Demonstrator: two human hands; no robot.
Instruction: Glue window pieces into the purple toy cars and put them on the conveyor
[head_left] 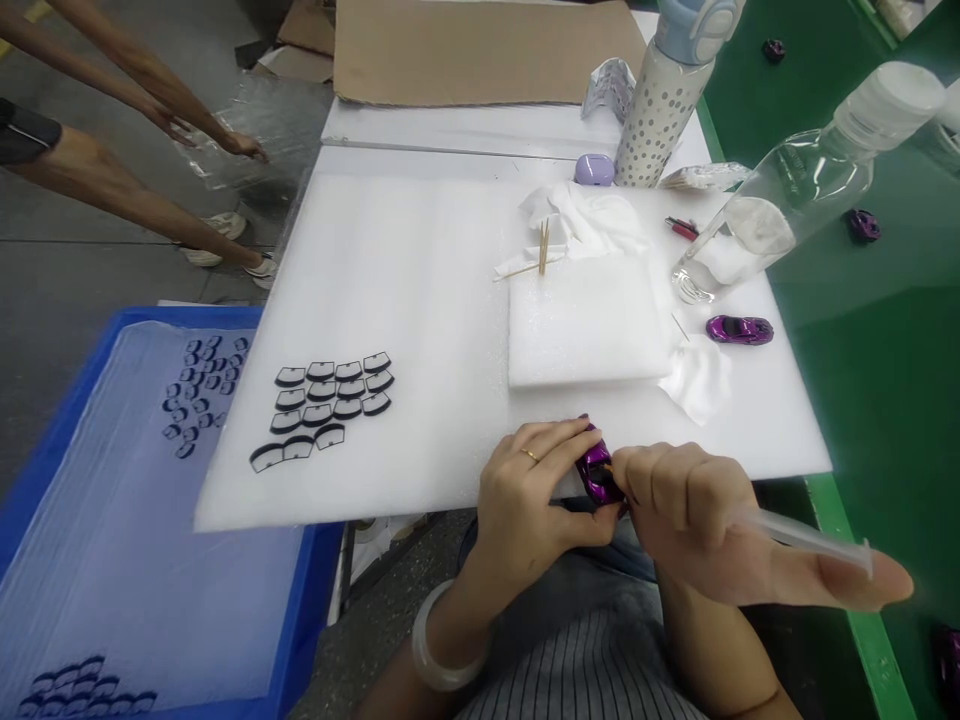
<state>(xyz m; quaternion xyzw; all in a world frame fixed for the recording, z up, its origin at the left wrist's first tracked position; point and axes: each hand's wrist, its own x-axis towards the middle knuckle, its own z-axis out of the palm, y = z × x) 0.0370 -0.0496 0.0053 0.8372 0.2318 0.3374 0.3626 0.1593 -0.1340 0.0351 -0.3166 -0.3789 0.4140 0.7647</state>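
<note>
My left hand (529, 490) is closed around a small purple toy car (596, 470), gripping it between fingers and thumb at the table's near edge. A gold ring is on one finger. My right hand (697, 510) is wrapped round a translucent plastic syringe (810, 537) whose flanged end sticks out along the stretched thumb. The syringe's tip is at the car, mostly hidden by my fingers. Left of my hands, several curved clear pieces with black edges (317, 413) lie in rows on the white foam sheet (420, 280).
A foam block (589, 330) holds upright toothpicks (544, 248). Nearby are white tissue (592, 220), a second purple car (739, 330), a clear bottle (795, 190) and a dotted bottle (664, 110). A blue bin (296, 610) with more pieces stands left. Another person's arms (150, 90) reach in behind.
</note>
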